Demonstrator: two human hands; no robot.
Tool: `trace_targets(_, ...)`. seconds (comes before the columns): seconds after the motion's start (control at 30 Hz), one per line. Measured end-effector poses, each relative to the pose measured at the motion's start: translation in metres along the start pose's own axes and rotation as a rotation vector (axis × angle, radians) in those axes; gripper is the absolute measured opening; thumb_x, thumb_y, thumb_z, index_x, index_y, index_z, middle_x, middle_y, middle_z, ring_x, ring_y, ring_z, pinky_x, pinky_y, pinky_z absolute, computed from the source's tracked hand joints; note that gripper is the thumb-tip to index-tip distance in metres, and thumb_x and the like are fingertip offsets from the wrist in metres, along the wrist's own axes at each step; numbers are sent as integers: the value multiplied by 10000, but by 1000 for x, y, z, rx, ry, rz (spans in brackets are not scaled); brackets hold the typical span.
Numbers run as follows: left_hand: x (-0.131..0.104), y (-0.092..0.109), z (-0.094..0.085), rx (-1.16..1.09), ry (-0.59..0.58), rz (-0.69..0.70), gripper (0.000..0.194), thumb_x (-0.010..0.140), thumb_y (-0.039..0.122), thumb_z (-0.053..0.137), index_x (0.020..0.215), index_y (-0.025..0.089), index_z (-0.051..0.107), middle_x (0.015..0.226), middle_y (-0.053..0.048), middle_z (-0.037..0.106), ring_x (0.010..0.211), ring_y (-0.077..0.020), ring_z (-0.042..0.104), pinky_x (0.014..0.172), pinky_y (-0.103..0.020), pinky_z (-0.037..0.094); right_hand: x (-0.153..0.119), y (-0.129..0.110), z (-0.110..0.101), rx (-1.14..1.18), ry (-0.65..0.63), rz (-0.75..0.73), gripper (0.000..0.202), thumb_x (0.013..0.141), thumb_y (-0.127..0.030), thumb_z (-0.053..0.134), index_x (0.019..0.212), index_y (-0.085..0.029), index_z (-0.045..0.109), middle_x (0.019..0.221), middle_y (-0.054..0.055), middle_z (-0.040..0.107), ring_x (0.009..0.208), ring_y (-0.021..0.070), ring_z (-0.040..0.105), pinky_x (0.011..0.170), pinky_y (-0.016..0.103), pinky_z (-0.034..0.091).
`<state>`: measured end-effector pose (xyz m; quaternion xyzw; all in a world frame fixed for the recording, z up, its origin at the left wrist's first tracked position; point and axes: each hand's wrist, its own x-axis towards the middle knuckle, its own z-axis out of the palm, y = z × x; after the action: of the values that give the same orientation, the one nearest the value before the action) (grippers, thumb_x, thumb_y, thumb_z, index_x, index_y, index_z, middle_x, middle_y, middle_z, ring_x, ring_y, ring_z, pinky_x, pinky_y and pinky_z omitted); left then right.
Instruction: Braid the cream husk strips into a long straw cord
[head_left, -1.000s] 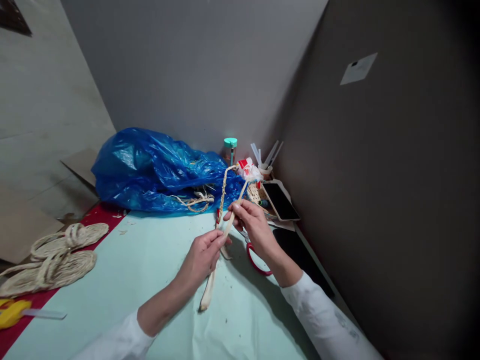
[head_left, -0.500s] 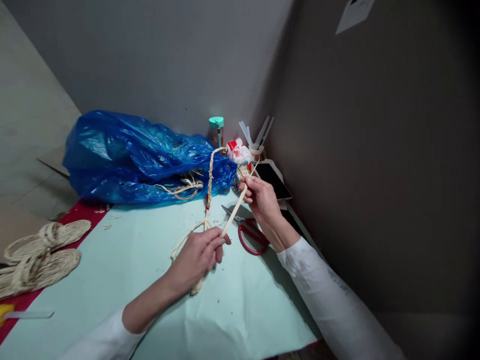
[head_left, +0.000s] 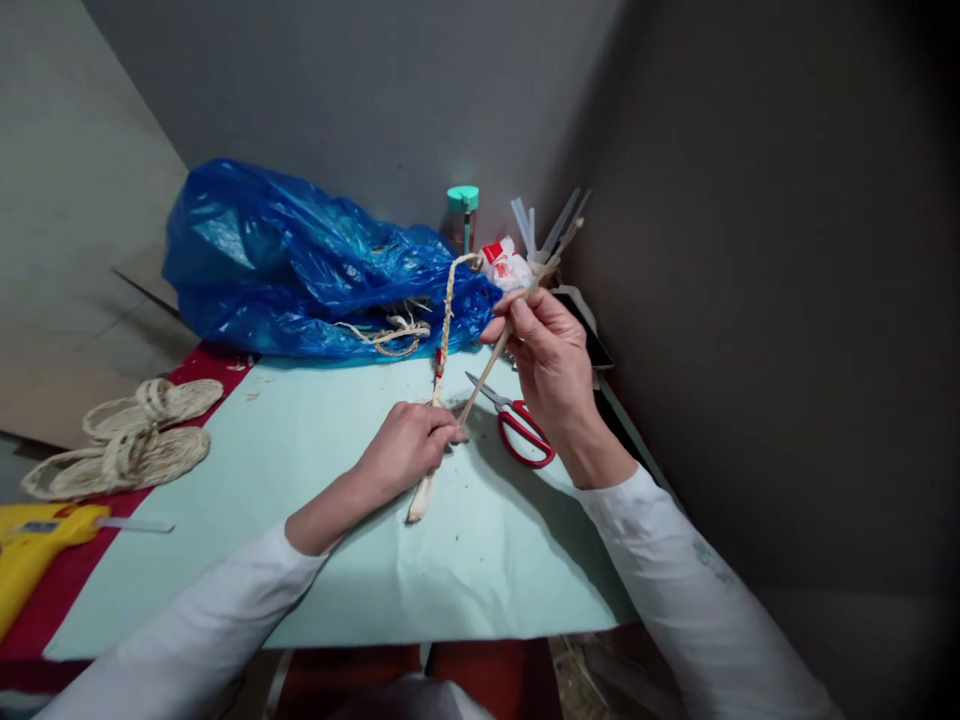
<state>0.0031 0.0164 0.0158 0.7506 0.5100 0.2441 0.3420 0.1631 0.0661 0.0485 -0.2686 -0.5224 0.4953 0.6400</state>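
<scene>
Between my hands runs a pale straw strand (head_left: 486, 378), slanting up to the right past my fingers. My right hand (head_left: 551, 350) pinches it near the upper part, raised over the table. Lower down, my left hand (head_left: 405, 440) is closed on its other end, close to the table top. A braided straw cord (head_left: 448, 320) comes down from the back to my left hand, with a small red clip-like piece on it. A loose pale end (head_left: 421, 498) sticks out below my left hand. Red-handled scissors (head_left: 525, 435) lie beneath my right hand.
A blue plastic bag (head_left: 300, 270) with straw strands lies at the back. Two woven straw sandals (head_left: 150, 460) and a yellow glue gun (head_left: 52, 530) are on the left. A teal-lidded jar (head_left: 463, 205) and a cup of translucent sticks (head_left: 536, 235) stand by the wall.
My right hand has moved up and away along the strand, whose tip now reaches higher. The strand looks narrower. The view has tilted down, showing more of the glue gun and the table's front edge.
</scene>
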Motion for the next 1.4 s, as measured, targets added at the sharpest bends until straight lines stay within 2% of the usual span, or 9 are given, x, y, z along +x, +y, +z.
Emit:
trace_targets(0.17, 1, -4, -15, -321, -42, -47, 193, 811, 274, 551, 736, 153, 681, 562, 4, 619, 405, -71, 412, 446, -220, 312, 0, -22, -5, 60, -9, -3, 106, 850, -299, 606, 783, -217, 606, 579, -55, 489, 478, 57, 459, 492, 190, 412)
trace_targets(0.27, 5, -17, -29, -510, 102, -111, 239, 812, 347, 558, 843, 146, 684, 613, -6, 629, 361, -48, 333, 379, -216, 235, 3, -24, -24, 105, 54, 90, 75, 840, -248, 605, 772, -216, 606, 561, -71, 414, 387, 30, 302, 368, 169, 287)
trace_targets(0.43, 16, -45, -34, -288, 345, -161, 177, 752, 305, 619, 743, 146, 694, 633, -27, 646, 434, -62, 387, 432, -218, 267, -14, -4, -20, 77, 56, 328, 74, 825, -260, 591, 791, -194, 598, 519, -81, 373, 353, 30, 159, 319, 184, 101)
trace_targets(0.6, 18, -49, -28, -204, 329, -117, 214, 775, 329, 585, 783, 152, 705, 697, -41, 667, 546, -111, 482, 522, -236, 338, -34, 24, 2, -74, -113, 496, 205, 832, -385, 561, 795, -184, 579, 478, -70, 440, 338, 39, 244, 332, 178, 135)
trace_targets(0.73, 19, -45, -25, 41, 348, -64, 206, 778, 309, 573, 835, 164, 708, 846, -58, 695, 746, -169, 569, 698, -271, 398, -39, 33, 2, -278, -245, 473, 183, 850, -331, 526, 793, -169, 589, 554, -29, 546, 404, 52, 388, 370, 169, 247)
trace_targets(0.87, 27, -45, -18, 277, 234, -59, 259, 747, 350, 608, 909, 170, 698, 891, -75, 670, 809, -209, 569, 730, -301, 390, -37, 38, -5, -411, -236, 390, 154, 856, -280, 485, 800, -171, 578, 605, -12, 589, 440, 73, 461, 420, 185, 338)
trace_targets(1.03, 36, -46, -10, 343, 167, -47, 107, 766, 240, 551, 740, 176, 633, 752, -54, 630, 735, -196, 539, 643, -291, 340, -35, 44, -11, -547, -229, 368, 115, 844, -228, 466, 825, -183, 570, 710, 4, 644, 461, 81, 471, 443, 202, 332)
trace_targets(1.13, 38, -46, -10, 157, 196, -46, 74, 758, 201, 538, 691, 178, 559, 698, -28, 601, 668, -161, 521, 601, -269, 335, -35, 43, -13, -641, -241, 305, 168, 877, -254, 441, 821, -184, 583, 723, 9, 652, 492, 87, 465, 474, 209, 321)
trace_targets(1.4, 38, -36, -6, -735, 106, -337, 43, 699, 137, 560, 710, 138, 519, 600, 12, 508, 404, -21, 295, 395, -180, 165, -37, 36, -6, -731, -268, 343, 302, 920, -298, 403, 658, -198, 516, 479, -23, 541, 417, 105, 447, 502, 237, 305)
